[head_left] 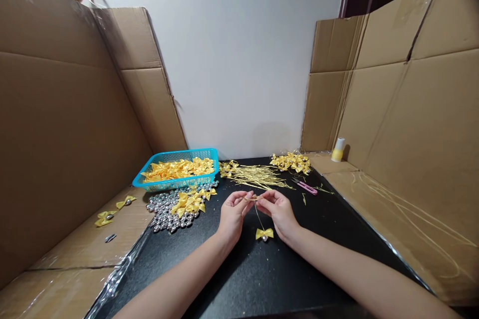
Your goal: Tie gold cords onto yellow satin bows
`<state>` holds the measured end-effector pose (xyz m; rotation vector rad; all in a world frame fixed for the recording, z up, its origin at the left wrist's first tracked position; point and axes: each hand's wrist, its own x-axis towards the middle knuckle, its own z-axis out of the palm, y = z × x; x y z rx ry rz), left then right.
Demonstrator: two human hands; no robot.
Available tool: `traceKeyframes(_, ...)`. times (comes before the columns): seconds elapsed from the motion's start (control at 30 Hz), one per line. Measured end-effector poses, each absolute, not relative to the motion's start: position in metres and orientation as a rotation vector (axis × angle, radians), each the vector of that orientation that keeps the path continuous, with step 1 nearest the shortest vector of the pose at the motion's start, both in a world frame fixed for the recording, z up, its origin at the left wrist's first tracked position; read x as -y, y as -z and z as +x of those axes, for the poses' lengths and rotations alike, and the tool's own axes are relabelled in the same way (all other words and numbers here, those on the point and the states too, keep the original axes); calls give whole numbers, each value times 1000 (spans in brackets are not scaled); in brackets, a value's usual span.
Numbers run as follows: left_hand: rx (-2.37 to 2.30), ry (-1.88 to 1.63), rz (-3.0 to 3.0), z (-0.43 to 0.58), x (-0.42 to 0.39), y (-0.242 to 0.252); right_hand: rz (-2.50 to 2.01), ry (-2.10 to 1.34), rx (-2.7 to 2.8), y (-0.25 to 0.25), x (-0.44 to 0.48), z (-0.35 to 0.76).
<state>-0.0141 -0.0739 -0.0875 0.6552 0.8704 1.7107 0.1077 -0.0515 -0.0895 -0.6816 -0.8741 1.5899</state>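
Observation:
My left hand (235, 213) and my right hand (279, 212) meet over the middle of the black table, each pinching a thin gold cord (259, 213) between the fingertips. From the cord hangs a yellow bow (264, 233) with a small silver bead at its lower edge, just below and between my hands. Left of my left hand lies a heap of yellow bows (189, 202) on top of many silver beads (168, 217). Beyond my fingers, gold cord lengths (258, 176) lie in a loose bundle.
A turquoise basket (136, 179) of yellow bows stands at the back left. Finished-looking beaded bows (292, 162) are piled at the back right, near pink thread snips (307, 187). A thread spool (338, 150) stands on cardboard. Cardboard walls (392, 109) flank both sides.

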Motion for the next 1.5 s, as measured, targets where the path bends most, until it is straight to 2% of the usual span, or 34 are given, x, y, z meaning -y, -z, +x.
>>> traceKeyframes(0.73,-935,-1692,741,-14,77,84,-687,-1478,990,88,50,109)
traceKeyframes(1.5,-981,-1776,1069,-18,80,77,-607,-1211,1237,88,54,110)
